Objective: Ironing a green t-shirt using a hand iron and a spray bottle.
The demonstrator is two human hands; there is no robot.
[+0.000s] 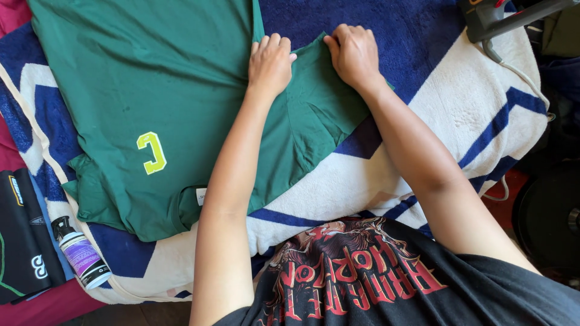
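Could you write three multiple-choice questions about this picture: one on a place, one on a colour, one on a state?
1. Where does the spray bottle lie?
A. on the shirt
B. at the lower left, beside the towel's edge
C. next to the iron

2. What colour is the T-shirt under the hands?
A. green
B. red
C. white

3. How are the two hands placed?
A. both lifted in the air
B. one holds the bottle
C. both pressed flat on the shirt's sleeve

Answers: 1 B, the bottle lies at the lower left by the blue and white towel. 2 A, the cloth is green with a yellow letter. 3 C, the left hand and right hand rest on the sleeve.
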